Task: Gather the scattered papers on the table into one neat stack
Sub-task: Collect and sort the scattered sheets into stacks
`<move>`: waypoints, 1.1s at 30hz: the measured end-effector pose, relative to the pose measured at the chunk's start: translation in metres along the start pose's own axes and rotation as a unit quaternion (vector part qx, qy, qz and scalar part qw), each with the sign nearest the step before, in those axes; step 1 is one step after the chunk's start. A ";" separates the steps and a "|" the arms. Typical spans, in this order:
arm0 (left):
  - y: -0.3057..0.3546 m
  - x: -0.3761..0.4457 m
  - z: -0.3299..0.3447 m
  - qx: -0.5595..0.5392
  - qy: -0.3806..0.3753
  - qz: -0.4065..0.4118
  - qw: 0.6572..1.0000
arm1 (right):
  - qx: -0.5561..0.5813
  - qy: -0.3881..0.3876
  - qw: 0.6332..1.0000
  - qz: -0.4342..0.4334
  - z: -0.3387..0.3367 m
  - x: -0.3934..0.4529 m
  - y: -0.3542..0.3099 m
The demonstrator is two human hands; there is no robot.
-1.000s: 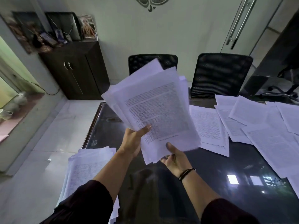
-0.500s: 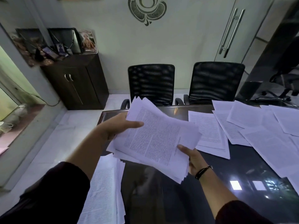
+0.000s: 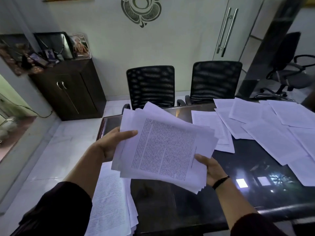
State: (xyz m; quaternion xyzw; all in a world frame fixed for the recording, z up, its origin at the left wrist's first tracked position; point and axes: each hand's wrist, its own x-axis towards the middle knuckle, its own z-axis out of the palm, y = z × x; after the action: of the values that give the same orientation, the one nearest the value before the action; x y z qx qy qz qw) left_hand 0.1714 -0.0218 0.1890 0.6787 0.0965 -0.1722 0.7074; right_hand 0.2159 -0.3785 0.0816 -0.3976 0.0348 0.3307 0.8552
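Note:
Both hands hold a loose, fanned bundle of printed papers (image 3: 163,147) level above the dark glossy table (image 3: 238,198). My left hand (image 3: 112,142) grips its left edge with the thumb on top. At the lower right edge my right hand (image 3: 211,169), a black band on its wrist, grips the bundle, thumb over the sheets. Below my left forearm a stack of papers (image 3: 110,201) lies at the table's left edge, partly hidden by the bundle. Several scattered sheets (image 3: 272,130) cover the table's right half, overlapping one another.
Two black mesh chairs (image 3: 151,86) (image 3: 216,80) stand at the table's far side. A dark wooden cabinet (image 3: 71,92) with framed pictures on top sits at the left wall. Another office chair (image 3: 289,65) is at the far right, beyond a glass partition.
The bundle has come down from a raised, upright tilt to nearly flat over the table. My left hand shifted from the bottom edge to the left edge. The view tilted upward.

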 end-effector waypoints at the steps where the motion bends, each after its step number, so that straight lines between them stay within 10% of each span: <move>1: -0.001 -0.001 0.003 0.019 -0.008 0.000 1.000 | -0.020 -0.007 1.000 0.013 0.002 -0.003 0.001; 10: -0.020 -0.011 0.040 0.076 0.018 -0.004 0.997 | -0.026 0.003 0.999 0.033 -0.013 -0.022 0.009; 15: -0.061 -0.032 0.053 -0.272 -0.012 0.087 0.958 | 0.074 0.003 0.997 -0.005 -0.020 -0.029 0.013; 18: -0.084 -0.033 0.109 -0.279 0.062 0.099 0.953 | 0.072 -0.025 0.997 0.031 -0.007 -0.033 0.038; 23: -0.095 -0.030 0.126 -0.247 0.247 0.116 0.930 | -0.008 -0.034 0.999 0.025 -0.019 -0.027 0.032; 33: -0.104 -0.059 0.114 -0.215 0.242 0.033 0.945 | -0.421 -0.106 0.901 -0.011 0.045 0.004 -0.004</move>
State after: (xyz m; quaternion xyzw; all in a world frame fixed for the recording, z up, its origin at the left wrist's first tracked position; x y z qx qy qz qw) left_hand 0.0673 -0.1305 0.1216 0.5344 0.2770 0.0461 0.7972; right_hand 0.2117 -0.3469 0.1133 -0.6839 -0.2030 0.3448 0.6101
